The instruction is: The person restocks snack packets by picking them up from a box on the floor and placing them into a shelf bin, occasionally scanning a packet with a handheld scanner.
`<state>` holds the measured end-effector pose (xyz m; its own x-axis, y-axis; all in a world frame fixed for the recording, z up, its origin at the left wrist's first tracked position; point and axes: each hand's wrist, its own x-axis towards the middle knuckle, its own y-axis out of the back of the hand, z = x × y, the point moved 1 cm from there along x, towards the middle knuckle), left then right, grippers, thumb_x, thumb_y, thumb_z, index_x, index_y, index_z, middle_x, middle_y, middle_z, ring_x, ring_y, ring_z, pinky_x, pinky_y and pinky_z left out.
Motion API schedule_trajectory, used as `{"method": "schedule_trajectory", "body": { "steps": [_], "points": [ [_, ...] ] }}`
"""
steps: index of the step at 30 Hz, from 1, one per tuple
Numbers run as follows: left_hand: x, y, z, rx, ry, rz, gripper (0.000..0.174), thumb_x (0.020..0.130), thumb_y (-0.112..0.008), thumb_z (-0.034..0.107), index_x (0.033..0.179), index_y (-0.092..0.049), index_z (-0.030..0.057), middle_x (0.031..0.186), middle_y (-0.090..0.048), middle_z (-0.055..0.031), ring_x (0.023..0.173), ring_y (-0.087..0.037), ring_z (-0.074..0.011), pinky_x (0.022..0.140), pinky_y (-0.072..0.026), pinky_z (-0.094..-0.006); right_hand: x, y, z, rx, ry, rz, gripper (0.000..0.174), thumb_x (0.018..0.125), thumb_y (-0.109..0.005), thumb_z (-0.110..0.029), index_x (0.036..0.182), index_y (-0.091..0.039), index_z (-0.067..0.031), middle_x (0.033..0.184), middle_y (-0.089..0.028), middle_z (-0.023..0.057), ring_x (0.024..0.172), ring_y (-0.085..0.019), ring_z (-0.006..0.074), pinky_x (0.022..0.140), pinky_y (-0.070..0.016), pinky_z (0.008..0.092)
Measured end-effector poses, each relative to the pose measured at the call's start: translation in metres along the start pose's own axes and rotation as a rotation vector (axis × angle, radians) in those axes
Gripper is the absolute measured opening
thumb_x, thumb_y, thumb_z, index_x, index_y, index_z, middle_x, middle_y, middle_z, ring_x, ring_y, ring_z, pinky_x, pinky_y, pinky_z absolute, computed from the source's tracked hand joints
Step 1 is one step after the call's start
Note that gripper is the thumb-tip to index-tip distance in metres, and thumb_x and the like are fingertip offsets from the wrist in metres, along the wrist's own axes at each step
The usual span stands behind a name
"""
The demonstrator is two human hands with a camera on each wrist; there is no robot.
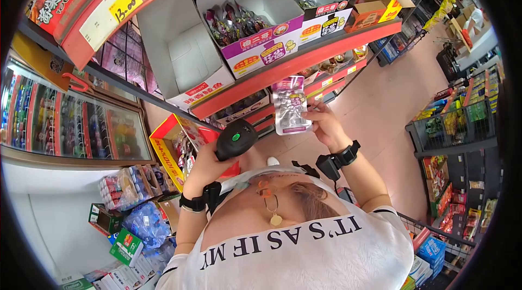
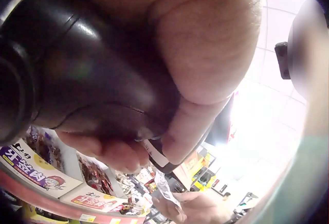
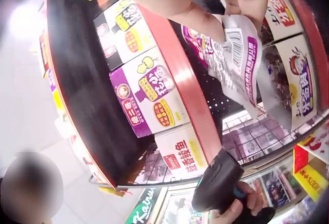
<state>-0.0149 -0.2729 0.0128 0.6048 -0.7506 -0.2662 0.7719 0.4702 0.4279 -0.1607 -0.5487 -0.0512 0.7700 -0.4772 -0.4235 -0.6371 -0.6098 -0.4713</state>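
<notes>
My left hand point(image 1: 204, 166) grips a black handheld barcode scanner point(image 1: 237, 139) by its handle, with a green light on top. In the left wrist view the scanner point(image 2: 87, 75) fills much of the picture, the thumb and fingers wrapped round it. A silver and purple snack packet point(image 1: 290, 108) is pinched at its edge by my right hand point(image 1: 327, 125), in front of the shelf and to the right of the scanner. The right wrist view shows a printed barcode on the packet point(image 3: 234, 62), which tilts below the fingers.
Red-edged shelves point(image 1: 304, 45) stand ahead, carrying a purple-and-white carton point(image 1: 261, 53) of packets and a white carton point(image 1: 185, 56). A glass-door drinks cooler point(image 1: 76, 121) is at left, above stacked bottle packs point(image 1: 122, 189). The tiled aisle point(image 1: 370, 105) runs right, past another rack point(image 1: 457, 121).
</notes>
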Motion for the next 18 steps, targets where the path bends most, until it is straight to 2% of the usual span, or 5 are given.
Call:
{"method": "schedule_trajectory", "body": {
  "steps": [2, 4, 7, 14, 18],
  "points": [
    [0.000, 0.000, 0.001, 0.021, 0.041, 0.010, 0.038, 0.068, -0.073, 0.007, 0.103, -0.061, -0.0012, 0.087, -0.067, -0.0130, 0.083, -0.063, -0.0176, 0.077, -0.0477, -0.0313, 0.004, -0.005, 0.002, 0.135, -0.084, -0.010, 0.037, 0.081, -0.056, 0.005, 0.116, -0.052, -0.0041, 0.107, -0.061, 0.0056, 0.092, -0.062, 0.0169, 0.081, -0.0498, 0.0297],
    [0.000, 0.000, 0.000, 0.016, 0.043, 0.015, 0.038, 0.068, -0.073, 0.007, 0.103, -0.061, -0.0012, 0.087, -0.067, -0.0132, 0.083, -0.063, -0.0183, 0.077, -0.0479, -0.0316, 0.003, -0.013, -0.002, 0.207, -0.239, -0.171, 0.045, 0.079, -0.057, 0.006, 0.122, -0.047, -0.0023, 0.115, -0.059, 0.0088, 0.098, -0.061, 0.0195, 0.086, -0.0504, 0.0345],
    [0.001, 0.000, -0.008, 0.017, 0.022, 0.013, 0.038, 0.068, -0.073, 0.008, 0.103, -0.061, -0.0010, 0.088, -0.067, -0.0140, 0.082, -0.064, -0.0204, 0.076, -0.0482, -0.0324, 0.015, -0.007, 0.009, 0.168, -0.321, -0.258, 0.044, 0.079, -0.058, 0.004, 0.121, -0.048, -0.0029, 0.113, -0.060, 0.0088, 0.099, -0.061, 0.0186, 0.086, -0.0503, 0.0349],
    [0.003, 0.001, -0.010, 0.072, 0.006, 0.057, 0.034, 0.067, -0.074, 0.014, 0.097, -0.063, 0.0007, 0.080, -0.065, -0.0168, 0.076, -0.064, -0.0284, 0.071, -0.0486, -0.0348, 0.031, -0.002, 0.033, 0.110, -0.382, -0.229, 0.030, 0.080, -0.063, -0.001, 0.109, -0.058, -0.0041, 0.102, -0.065, 0.0074, 0.093, -0.063, 0.0185, 0.079, -0.0522, 0.0325],
    [0.005, 0.001, -0.015, 0.122, 0.004, 0.081, 0.034, 0.067, -0.073, 0.013, 0.097, -0.063, 0.0004, 0.078, -0.064, -0.0184, 0.073, -0.064, -0.0305, 0.068, -0.0486, -0.0353, 0.031, -0.019, 0.032, -0.040, -0.290, -0.173, 0.022, 0.080, -0.066, -0.004, 0.102, -0.062, -0.0035, 0.094, -0.066, 0.0057, 0.083, -0.063, 0.0167, 0.072, -0.0533, 0.0315]
  ]
}}
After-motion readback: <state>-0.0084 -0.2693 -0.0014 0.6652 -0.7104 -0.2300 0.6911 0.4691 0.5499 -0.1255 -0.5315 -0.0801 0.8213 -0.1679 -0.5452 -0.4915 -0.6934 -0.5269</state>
